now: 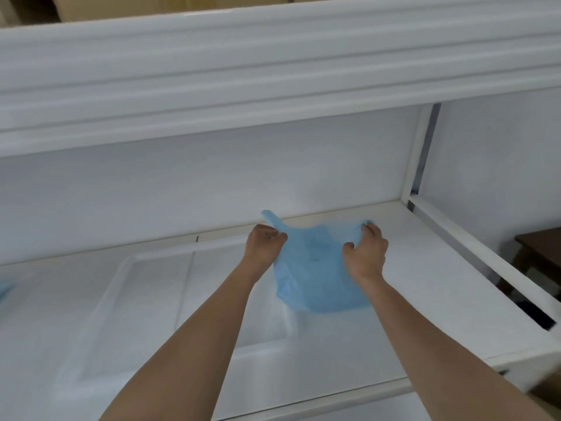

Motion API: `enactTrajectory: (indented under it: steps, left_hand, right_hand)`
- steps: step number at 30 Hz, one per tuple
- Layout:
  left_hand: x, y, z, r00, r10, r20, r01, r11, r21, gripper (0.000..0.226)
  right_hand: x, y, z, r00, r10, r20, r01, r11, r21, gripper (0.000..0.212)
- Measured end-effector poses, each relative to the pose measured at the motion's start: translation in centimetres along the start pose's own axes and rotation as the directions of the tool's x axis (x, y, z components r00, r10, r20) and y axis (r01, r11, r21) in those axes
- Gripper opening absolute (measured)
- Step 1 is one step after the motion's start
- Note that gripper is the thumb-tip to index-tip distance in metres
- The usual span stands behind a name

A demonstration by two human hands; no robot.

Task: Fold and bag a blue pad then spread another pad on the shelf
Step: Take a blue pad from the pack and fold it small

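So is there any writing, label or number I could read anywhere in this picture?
None. The crumpled light-blue pad held by the left hand and right hand is plain, and the white shelf and brown cardboard boxes above show no text.

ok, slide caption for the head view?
Both hands, left and right, hold a blue pad above the white shelf.

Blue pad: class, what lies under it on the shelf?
The blue pad, held up by the left hand and right hand, hangs over a white pad spread on the shelf. What lies directly beneath it is hidden.
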State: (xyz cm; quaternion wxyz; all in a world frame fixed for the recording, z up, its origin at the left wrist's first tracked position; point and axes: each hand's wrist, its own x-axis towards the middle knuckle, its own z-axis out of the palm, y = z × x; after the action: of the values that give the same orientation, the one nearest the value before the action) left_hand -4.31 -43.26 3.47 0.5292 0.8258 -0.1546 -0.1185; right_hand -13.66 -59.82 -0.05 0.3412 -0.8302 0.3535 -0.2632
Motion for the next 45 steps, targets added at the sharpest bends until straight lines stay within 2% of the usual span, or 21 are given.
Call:
enactTrajectory:
  steps: [5, 6, 8, 9, 11, 13, 17, 20, 23, 25, 28, 33, 41, 45]
  left_hand:
    - [-0.4, 0.5, 4.4, 0.974, -0.04, 0.222, 0.043, 0.999, -0.011, 0.043]
    - [-0.4, 0.1, 4.9, 0.96, -0.052, 0.274, 0.05, 0.999, 0.014, 0.044]
    - [-0.3, -0.6, 5.2, 0.943, -0.075, 0.323, 0.054, 0.996, 0.073, 0.033]
    - [-0.5, -0.8, 5.0, 0.944, -0.09, 0.318, 0.059, 0.993, 0.106, 0.029]
    - [-0.5, -1.8, 4.3, 0.948, -0.144, 0.285, 0.103, 0.983, 0.154, 0.042]
    - [-0.5, -3.0, 3.3, 0.949, -0.2, 0.242, 0.151, 0.967, 0.207, 0.058]
    - [-1.2, -5.6, 0.0, 0.948, -0.284, 0.14, 0.244, 0.936, 0.253, 0.071]
    - [-2.6, -7.2, -2.9, 0.942, -0.32, 0.103, 0.289, 0.927, 0.241, 0.073]
    - [-4.0, -8.9, -5.8, 0.918, -0.385, 0.09, 0.351, 0.899, 0.261, 0.073]
    - [-4.8, -10.1, -7.6, 0.903, -0.422, 0.082, 0.385, 0.878, 0.283, 0.074]
    - [-6.0, -11.5, -9.7, 0.883, -0.462, 0.075, 0.42, 0.853, 0.31, 0.075]
    - [-7.0, -13.3, -12.3, 0.874, -0.481, 0.067, 0.443, 0.847, 0.294, 0.075]
    - [-7.5, -15.4, -16.9, 0.877, -0.481, 0.014, 0.464, 0.853, 0.238, 0.072]
    - [-7.8, -16.4, -19.3, 0.878, -0.479, -0.015, 0.466, 0.845, 0.261, 0.07]
  right_hand:
    - [1.3, 2.4, -2.6, 0.997, 0.001, 0.083, 0.011, 0.989, -0.145, 0.062]
    - [1.4, 2.7, -2.9, 0.995, -0.001, 0.104, 0.023, 0.977, -0.213, 0.06]
    - [1.3, 3.0, -3.1, 0.993, 0.004, 0.121, 0.034, 0.95, -0.312, 0.053]
    - [1.2, 3.0, -3.0, 0.992, -0.001, 0.123, 0.041, 0.943, -0.33, 0.051]
    - [0.8, 2.6, -2.3, 0.989, -0.032, 0.143, 0.075, 0.95, -0.305, 0.046]
    - [0.6, 2.0, -1.0, 0.976, -0.079, 0.202, 0.122, 0.97, -0.212, 0.04]
    - [-1.3, -0.1, 2.1, 0.899, -0.177, 0.4, 0.19, 0.982, 0.007, 0.031]
    - [-3.1, -1.4, 4.7, 0.813, -0.17, 0.556, 0.22, 0.975, -0.022, 0.034]
    - [-4.6, -1.8, 7.1, 0.787, -0.059, 0.614, 0.19, 0.97, -0.15, 0.04]
    - [-5.5, -2.0, 8.2, 0.79, 0.001, 0.614, 0.17, 0.96, -0.221, 0.044]
    - [-6.6, -2.7, 9.4, 0.833, 0.074, 0.549, 0.106, 0.952, -0.289, 0.053]
    - [-8.2, -3.8, 11.0, 0.851, 0.146, 0.504, 0.042, 0.939, -0.343, 0.05]
    - [-11.3, -7.2, 13.6, 0.858, 0.08, 0.508, 0.055, 0.968, -0.244, 0.042]
    - [-12.8, -9.4, 14.9, 0.866, 0.021, 0.5, 0.075, 0.982, -0.172, 0.046]
